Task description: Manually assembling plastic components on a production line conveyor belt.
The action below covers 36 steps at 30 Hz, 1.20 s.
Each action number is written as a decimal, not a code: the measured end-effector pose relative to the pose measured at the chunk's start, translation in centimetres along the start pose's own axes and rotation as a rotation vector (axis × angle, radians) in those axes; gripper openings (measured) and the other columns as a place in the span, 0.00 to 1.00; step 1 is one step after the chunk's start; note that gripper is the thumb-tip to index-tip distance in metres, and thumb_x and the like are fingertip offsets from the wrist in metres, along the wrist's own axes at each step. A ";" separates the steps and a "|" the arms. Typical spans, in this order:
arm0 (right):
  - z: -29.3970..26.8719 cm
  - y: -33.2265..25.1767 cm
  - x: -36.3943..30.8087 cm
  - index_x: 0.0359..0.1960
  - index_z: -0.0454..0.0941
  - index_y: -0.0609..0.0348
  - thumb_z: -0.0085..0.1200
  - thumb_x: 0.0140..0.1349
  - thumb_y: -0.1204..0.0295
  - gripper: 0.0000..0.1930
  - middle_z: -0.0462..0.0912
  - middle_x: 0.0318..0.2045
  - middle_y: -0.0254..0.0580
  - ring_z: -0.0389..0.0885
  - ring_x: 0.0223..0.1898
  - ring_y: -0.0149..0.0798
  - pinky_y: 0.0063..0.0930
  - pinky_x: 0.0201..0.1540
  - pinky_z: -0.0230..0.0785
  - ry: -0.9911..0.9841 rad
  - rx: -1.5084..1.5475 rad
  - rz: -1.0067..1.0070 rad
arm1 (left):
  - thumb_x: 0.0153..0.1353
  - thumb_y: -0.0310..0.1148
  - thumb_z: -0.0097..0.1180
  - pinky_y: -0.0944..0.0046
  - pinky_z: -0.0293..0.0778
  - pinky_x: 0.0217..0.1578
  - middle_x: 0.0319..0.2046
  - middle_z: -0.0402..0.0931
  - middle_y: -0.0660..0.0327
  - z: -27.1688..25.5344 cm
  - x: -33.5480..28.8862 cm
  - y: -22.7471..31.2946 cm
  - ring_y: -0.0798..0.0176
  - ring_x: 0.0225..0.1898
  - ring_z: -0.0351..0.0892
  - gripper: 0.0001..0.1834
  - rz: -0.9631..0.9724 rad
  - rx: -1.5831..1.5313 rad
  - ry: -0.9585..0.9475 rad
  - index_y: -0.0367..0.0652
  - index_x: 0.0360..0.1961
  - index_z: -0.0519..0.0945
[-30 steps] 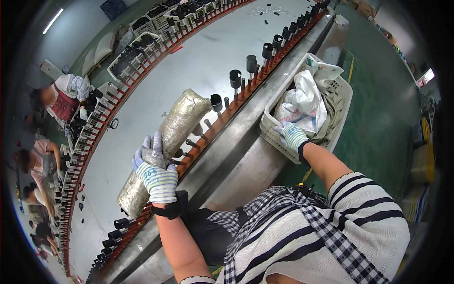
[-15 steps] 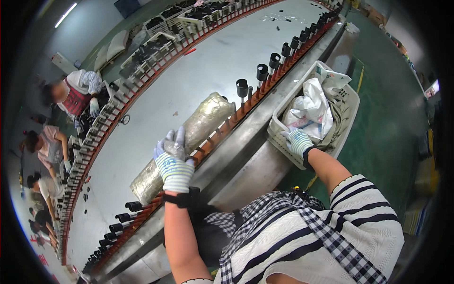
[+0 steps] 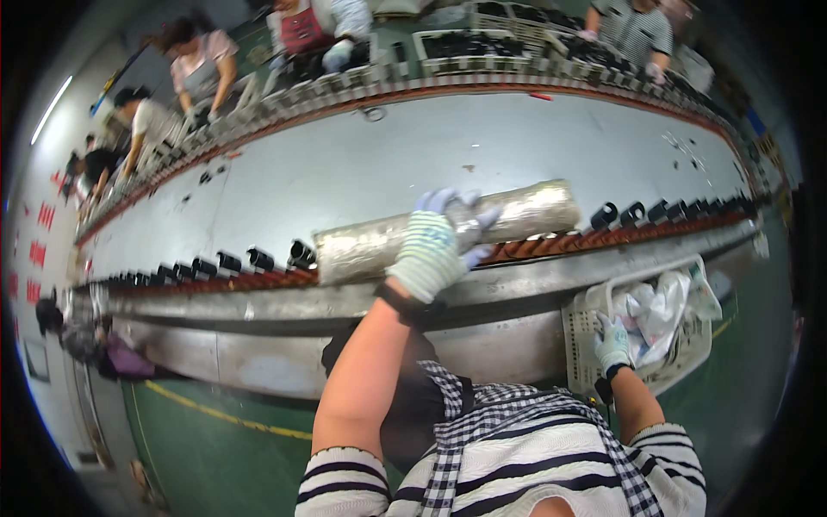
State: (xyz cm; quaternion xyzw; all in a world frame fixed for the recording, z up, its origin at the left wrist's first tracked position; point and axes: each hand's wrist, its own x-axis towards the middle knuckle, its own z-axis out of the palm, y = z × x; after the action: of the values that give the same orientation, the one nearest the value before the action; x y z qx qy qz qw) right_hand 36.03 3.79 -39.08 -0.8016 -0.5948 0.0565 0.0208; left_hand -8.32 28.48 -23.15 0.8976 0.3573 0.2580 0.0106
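Observation:
A long roll in shiny clear wrapping lies along the near edge of the conveyor, across its row of upright pegs. My left hand, in a whitish knit glove, grips the roll near its middle, fingers over the top and thumb on the near side. To the right, my gloved right hand is closed over the left side of a pale plastic basket, which stands tilted beside the conveyor. Inside it lie a crumpled white plastic bag and grey-green material, partly hidden.
Black tubular pieces sit on pegs on both sides of the roll. A metal rail runs along the conveyor's near edge. On its grey top lies a ring-handled tool. Several co-workers stand across it, by crates of black parts.
My view has swung left, so the conveyor now runs nearly level across the picture. My left hand stays on the roll and my right hand at the basket.

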 end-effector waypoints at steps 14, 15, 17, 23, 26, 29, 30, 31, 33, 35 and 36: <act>3.0 4.2 1.3 0.67 0.72 0.50 0.56 0.58 0.82 0.32 0.74 0.57 0.67 0.73 0.57 0.68 0.54 0.63 0.67 -0.098 0.094 -0.019 | 0.61 0.53 0.63 0.40 0.56 0.72 0.68 0.70 0.59 1.3 2.9 -0.4 0.42 0.67 0.66 0.28 -0.155 -0.053 -0.369 0.75 0.65 0.77; 2.9 4.0 1.1 0.67 0.72 0.50 0.56 0.58 0.82 0.32 0.73 0.58 0.67 0.73 0.58 0.68 0.53 0.63 0.67 -0.088 0.090 -0.033 | 0.62 0.53 0.62 0.40 0.55 0.72 0.68 0.70 0.58 1.2 2.8 -0.3 0.42 0.67 0.67 0.27 -0.129 -0.051 -0.319 0.76 0.64 0.77; 2.5 3.6 1.1 0.67 0.72 0.50 0.55 0.59 0.82 0.31 0.75 0.57 0.66 0.74 0.58 0.67 0.54 0.63 0.67 -0.082 0.085 -0.056 | 0.62 0.53 0.62 0.40 0.55 0.72 0.68 0.71 0.58 0.9 2.4 -0.3 0.42 0.67 0.67 0.27 -0.109 -0.026 -0.272 0.76 0.64 0.77; 1.3 2.3 0.4 0.66 0.73 0.51 0.56 0.60 0.80 0.30 0.81 0.52 0.62 0.79 0.54 0.64 0.52 0.58 0.70 -0.077 0.083 -0.009 | 0.56 0.50 0.65 0.39 0.61 0.69 0.67 0.73 0.60 1.4 1.8 0.4 0.41 0.65 0.68 0.30 -0.011 -0.024 0.129 0.77 0.63 0.78; -2.3 -1.3 -0.2 0.65 0.74 0.51 0.59 0.60 0.75 0.28 0.83 0.52 0.60 0.81 0.53 0.62 0.51 0.57 0.72 -0.163 -0.009 0.051 | 0.65 0.47 0.59 0.44 0.65 0.66 0.65 0.74 0.55 1.6 2.7 -0.7 0.42 0.66 0.67 0.29 -0.133 -0.129 -0.415 0.62 0.69 0.76; -2.3 -2.6 0.0 0.60 0.78 0.48 0.60 0.57 0.70 0.26 0.82 0.47 0.60 0.81 0.49 0.62 0.54 0.53 0.74 -0.075 -0.013 -0.015 | 0.62 0.46 0.64 0.46 0.66 0.66 0.65 0.75 0.57 1.7 0.3 -2.8 0.43 0.65 0.69 0.31 0.032 0.096 -0.096 0.63 0.68 0.77; -1.4 -1.6 0.0 0.60 0.79 0.47 0.60 0.57 0.70 0.25 0.81 0.48 0.61 0.81 0.49 0.62 0.54 0.53 0.74 -0.033 0.013 -0.018 | 0.59 0.44 0.67 0.46 0.65 0.66 0.65 0.75 0.59 -0.1 1.2 -1.6 0.43 0.64 0.69 0.31 -0.026 0.078 -0.119 0.64 0.66 0.79; -1.2 -1.4 0.1 0.60 0.79 0.47 0.60 0.56 0.70 0.25 0.81 0.49 0.61 0.81 0.49 0.62 0.54 0.54 0.74 -0.054 0.006 0.022 | 0.58 0.43 0.68 0.46 0.65 0.66 0.65 0.75 0.59 -0.9 1.3 -1.4 0.44 0.63 0.69 0.32 -0.008 0.069 -0.073 0.65 0.66 0.79; -1.9 -2.1 0.3 0.60 0.79 0.47 0.60 0.57 0.70 0.26 0.80 0.50 0.61 0.81 0.50 0.62 0.53 0.55 0.74 -0.069 0.007 0.044 | 0.56 0.41 0.70 0.46 0.65 0.66 0.65 0.75 0.60 -1.5 1.2 -1.5 0.44 0.62 0.69 0.33 0.027 0.073 0.016 0.67 0.65 0.80; -2.9 -2.6 0.3 0.61 0.79 0.47 0.59 0.58 0.70 0.26 0.79 0.51 0.61 0.81 0.50 0.61 0.52 0.56 0.75 -0.078 -0.002 0.062 | 0.55 0.39 0.71 0.47 0.66 0.65 0.65 0.75 0.61 -1.0 1.7 -0.9 0.44 0.61 0.68 0.33 0.048 0.067 0.066 0.68 0.65 0.80; -3.3 -2.8 0.1 0.61 0.79 0.47 0.59 0.58 0.70 0.26 0.79 0.51 0.61 0.81 0.50 0.61 0.52 0.56 0.75 -0.071 0.013 0.103 | 0.55 0.39 0.71 0.47 0.66 0.65 0.65 0.75 0.61 -1.1 1.7 -0.7 0.44 0.61 0.68 0.33 0.038 0.060 0.065 0.68 0.64 0.80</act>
State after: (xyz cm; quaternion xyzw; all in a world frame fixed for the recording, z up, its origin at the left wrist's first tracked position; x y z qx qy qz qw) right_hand 33.77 4.82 -35.58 -0.8284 -0.5529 0.0897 0.0018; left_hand -8.23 29.97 -21.57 0.8952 0.3478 0.2766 -0.0327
